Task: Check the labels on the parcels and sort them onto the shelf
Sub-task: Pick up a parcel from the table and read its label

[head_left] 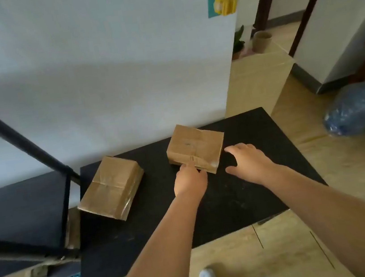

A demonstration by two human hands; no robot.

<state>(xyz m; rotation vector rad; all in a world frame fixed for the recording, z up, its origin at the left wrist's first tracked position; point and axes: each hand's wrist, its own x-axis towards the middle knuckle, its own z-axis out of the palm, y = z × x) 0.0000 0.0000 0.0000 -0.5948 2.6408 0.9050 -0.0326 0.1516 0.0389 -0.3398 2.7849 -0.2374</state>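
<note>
Black tabletop [244, 200]: I read no writing on the right parcel [195, 148]. Left hand [191, 180], fingers together, touches its near edge; right hand [246, 159] spread just beside it.

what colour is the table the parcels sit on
Black, faintly speckled: the table, seen in the head view.

parcel [196, 148] label unreadable, shelf [20, 208] edge-cropped
</note>
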